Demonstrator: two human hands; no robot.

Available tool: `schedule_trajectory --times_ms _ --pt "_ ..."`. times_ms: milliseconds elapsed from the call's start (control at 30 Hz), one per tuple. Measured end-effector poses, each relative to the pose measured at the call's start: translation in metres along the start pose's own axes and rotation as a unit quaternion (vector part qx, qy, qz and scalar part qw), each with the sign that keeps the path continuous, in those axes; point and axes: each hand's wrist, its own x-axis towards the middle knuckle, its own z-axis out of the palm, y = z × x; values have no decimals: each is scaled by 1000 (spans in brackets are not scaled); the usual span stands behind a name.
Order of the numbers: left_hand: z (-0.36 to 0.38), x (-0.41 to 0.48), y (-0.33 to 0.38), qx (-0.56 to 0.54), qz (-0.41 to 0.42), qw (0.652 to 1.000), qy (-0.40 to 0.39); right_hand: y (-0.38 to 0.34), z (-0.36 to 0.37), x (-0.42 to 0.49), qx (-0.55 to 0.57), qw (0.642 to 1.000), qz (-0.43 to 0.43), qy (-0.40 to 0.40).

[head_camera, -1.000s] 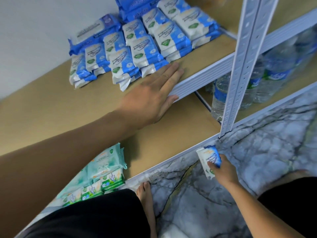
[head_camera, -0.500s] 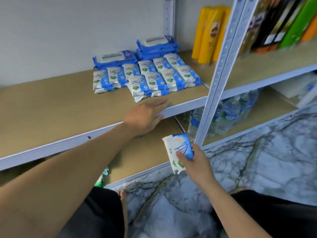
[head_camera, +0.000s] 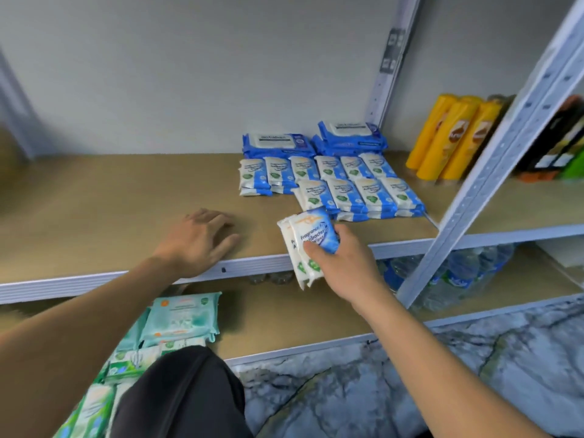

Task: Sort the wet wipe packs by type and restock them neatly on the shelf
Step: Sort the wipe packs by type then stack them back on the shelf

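Shop or stockroom. Indicated by slotted metal shelving [head_camera: 493, 172] stocked with rows of identical wipe packs [head_camera: 347, 191], yellow bottles [head_camera: 452, 137] and bottled water [head_camera: 458, 276], above marble-pattern floor [head_camera: 442, 374].

The right hand [head_camera: 344, 263] grips two held wipe packs [head_camera: 311, 238], blue and white, pressed together. They sit just over the front edge of the middle shelf [head_camera: 110, 200]. The left hand [head_camera: 199, 241] rests on that shelf near the edge, fingers a bit bent, holding nothing. Farther back lie the small shelf packs [head_camera: 347, 188] in two rows, side by side and touching. Behind them, by the wall, sit the big blue packs [head_camera: 313, 142]. Yellow bottles [head_camera: 452, 140] stand to the right. On the lower shelf lie teal packs [head_camera: 181, 317] — and water bottles [head_camera: 458, 273] stand past the gray post [head_camera: 493, 159].
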Motion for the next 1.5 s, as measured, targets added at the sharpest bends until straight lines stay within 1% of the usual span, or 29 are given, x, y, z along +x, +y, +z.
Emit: schedule_trajectory --times_ms 133,233,267,333,400,433,533,600,667,700,767,833,1000,1167,1300,1367,1500 --pt "3 3 -1 -2 -5 1000 -8 -26 30 35 8 1000 15 -18" --pt "5 2 -3 -2 -5 1000 -6 -29 51 60 28 999 38 -20" --pt "5 1 -3 -5 -3 1000 1 -27 55 67 16 999 43 -17" --pt "4 0 -2 -11 -2 1000 10 -23 60 75 -54 998 41 -6" --pt "5 -1 -3 -13 -5 1000 16 -20 60 78 -140 990 16 9" --pt "6 -1 -4 -13 -6 1000 18 -20 59 78 -166 986 5 9" --pt "7 -1 -4 -12 -5 1000 20 -19 48 74 -205 978 -16 -19" --pt "7 -1 -3 -12 -4 1000 20 -16 41 66 -197 979 -42 -16" --pt "6 -1 -3 -10 -7 1000 19 -9 36 51 -160 984 -77 19" --pt "6 -1 -3 -9 -8 1000 18 -4 35 43 -147 982 -110 41" --pt "6 -2 -2 -3 -9 1000 15 8 35 29 -150 970 -180 60" --pt "5 -2 -2 -3 -10 1000 13 19 40 24 -173 958 -223 54" --pt "3 -3 1 -4 -14 1000 12 28 51 27 -166 943 -273 91" --pt "3 -4 0 -4 -18 1000 9 25 56 32 -169 937 -294 84" --pt "3 -4 1 -7 -22 1000 12 30 55 33 -160 940 -289 81" --pt "3 -4 1 -8 -25 1000 11 34 55 32 -193 929 -301 92" --pt "3 -5 2 -6 -23 1000 11 35 57 35 -262 880 -382 103"
